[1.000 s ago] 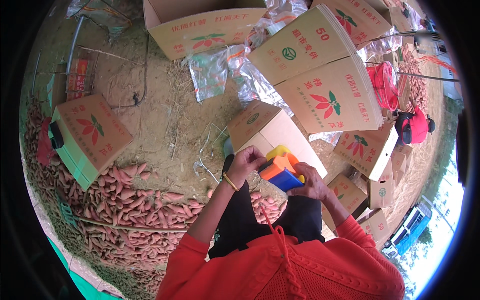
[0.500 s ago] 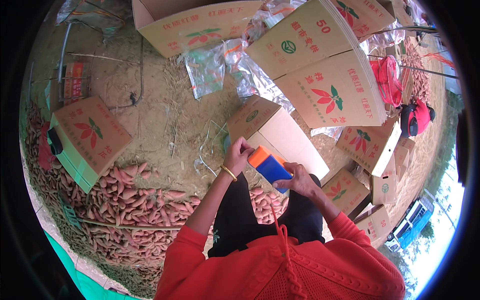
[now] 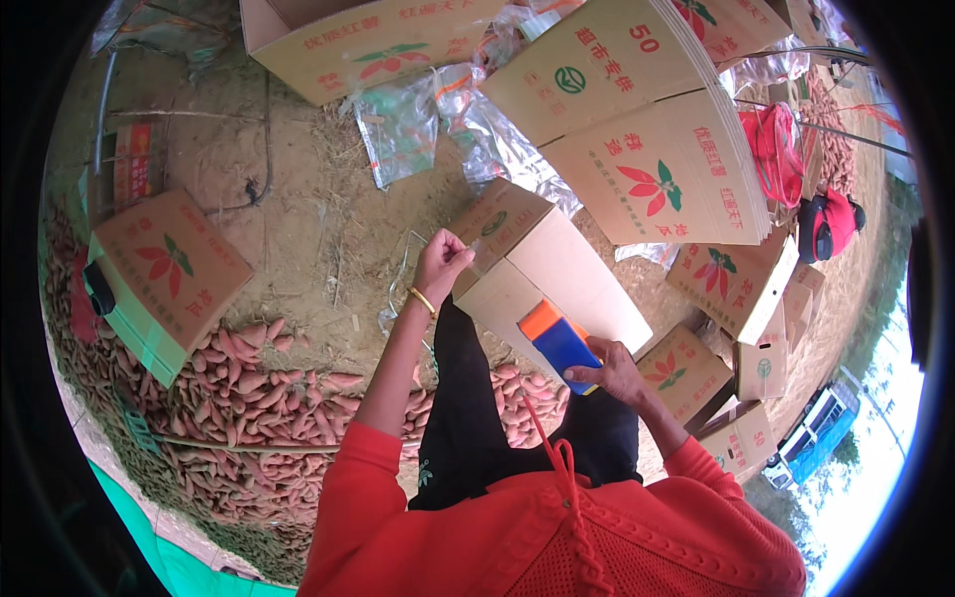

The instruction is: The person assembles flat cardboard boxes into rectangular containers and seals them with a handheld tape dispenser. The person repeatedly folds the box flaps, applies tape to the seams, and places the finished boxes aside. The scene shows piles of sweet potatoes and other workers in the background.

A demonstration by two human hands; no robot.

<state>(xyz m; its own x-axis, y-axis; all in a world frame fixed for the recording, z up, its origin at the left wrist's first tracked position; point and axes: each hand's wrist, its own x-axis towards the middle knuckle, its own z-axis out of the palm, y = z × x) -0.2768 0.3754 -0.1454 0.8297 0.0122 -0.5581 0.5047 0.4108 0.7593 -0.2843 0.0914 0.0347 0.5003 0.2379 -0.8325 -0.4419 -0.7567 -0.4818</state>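
A cardboard carton lies in front of my knees, its plain face up and a printed side to the left. My right hand is wrapped round a blue and orange tape dispenser, held low over the carton's near part. At the carton's near left corner, my left hand is closed in a pinch. A small clear bit of tape seems to show at its fingertips, close to the printed side.
Flat cartons are stacked beyond, beside clear plastic bags. An open box stands at the far left. Sweet potatoes are heaped at left and between my legs. More boxes stand at right; a person in red is farther off.
My hands have moved apart: the left has gone up and left to the carton's corner. The right has shifted slightly right with the tape dispenser.
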